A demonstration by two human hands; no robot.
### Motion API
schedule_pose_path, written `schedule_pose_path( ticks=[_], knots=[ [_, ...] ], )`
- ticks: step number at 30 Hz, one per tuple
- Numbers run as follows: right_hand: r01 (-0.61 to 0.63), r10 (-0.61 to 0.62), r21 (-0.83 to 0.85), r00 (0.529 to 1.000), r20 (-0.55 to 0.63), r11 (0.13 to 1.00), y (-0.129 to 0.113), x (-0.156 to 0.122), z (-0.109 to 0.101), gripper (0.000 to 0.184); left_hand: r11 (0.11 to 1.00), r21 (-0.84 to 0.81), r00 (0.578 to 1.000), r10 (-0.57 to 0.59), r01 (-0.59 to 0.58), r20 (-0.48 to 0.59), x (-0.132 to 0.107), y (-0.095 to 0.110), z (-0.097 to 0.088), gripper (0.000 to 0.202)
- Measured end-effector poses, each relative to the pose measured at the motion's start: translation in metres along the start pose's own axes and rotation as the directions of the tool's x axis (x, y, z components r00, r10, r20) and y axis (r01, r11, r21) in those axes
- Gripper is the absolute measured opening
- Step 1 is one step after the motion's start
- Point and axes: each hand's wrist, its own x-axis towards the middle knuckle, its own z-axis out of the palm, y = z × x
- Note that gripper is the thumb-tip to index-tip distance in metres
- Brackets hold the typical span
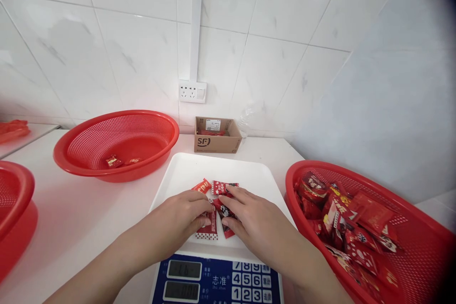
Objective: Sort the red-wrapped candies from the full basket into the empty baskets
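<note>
Several small red snack packets lie together in the middle of the white tray (178, 171) of a weighing scale. My left hand (190, 213) comes in from the left, its fingers curled and closed on a red packet with a dotted edge (207, 235). Opposite it, my right hand (245, 211) rests with fingers stretched out over a dark red packet (226, 233), touching it. Just beyond the hands are an orange-red packet (202, 186) and another red packet (218, 187), partly covered by the right fingertips. The scale's blue panel (217, 281) has displays and number keys.
A red basket (302, 167) heaped with snack packets stands at the right. At the back left, another red basket (117, 176) holds a few packets; a third basket (21, 185) is cut off at the left. A cardboard box (223, 144) sits by the tiled wall, below a socket (192, 91).
</note>
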Motion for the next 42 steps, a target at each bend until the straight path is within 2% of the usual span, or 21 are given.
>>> schedule_pose_path(
  ticks=[6,13,20,26,32,38,42],
  knots=[
    [-0.006,0.006,-0.008,1.000,0.015,1.000,-0.0001,0.0008,0.0000,0.035,0.999,-0.009,0.999,0.046,-0.046,0.016,-0.0018,0.0004,0.0001,0.024],
    [-0.033,0.033,-0.044,0.999,0.000,0.998,0.0013,0.0016,0.0015,0.036,0.988,0.055,0.989,0.144,-0.143,-0.021,0.0005,-0.0005,-0.0021,0.027],
    [0.011,-0.011,-0.017,0.999,-0.035,1.000,0.0037,-0.0012,0.0022,0.029,0.991,0.097,0.992,0.100,-0.093,-0.072,0.0009,-0.0008,-0.0026,0.026],
    [0.000,0.001,-0.019,1.000,0.004,1.000,0.0022,-0.0009,-0.0012,0.031,0.994,0.102,0.996,-0.026,0.034,-0.084,-0.0008,-0.0016,-0.0020,0.019],
    [-0.010,0.010,-0.005,0.999,0.039,1.000,-0.0005,-0.0003,-0.0044,0.032,0.998,0.063,0.998,-0.018,0.021,-0.053,-0.0015,-0.0017,-0.0021,0.021],
    [-0.012,0.012,-0.006,1.000,-0.009,1.000,0.0021,0.0000,-0.0008,0.031,0.993,0.097,0.993,-0.056,0.066,-0.106,0.0015,-0.0032,-0.0013,0.014],
    [-0.008,0.008,0.003,1.000,-0.023,1.000,0.0031,0.0002,0.0016,0.028,0.995,0.089,0.997,-0.044,0.050,-0.064,0.0019,-0.0031,-0.0015,0.022]
  ],
)
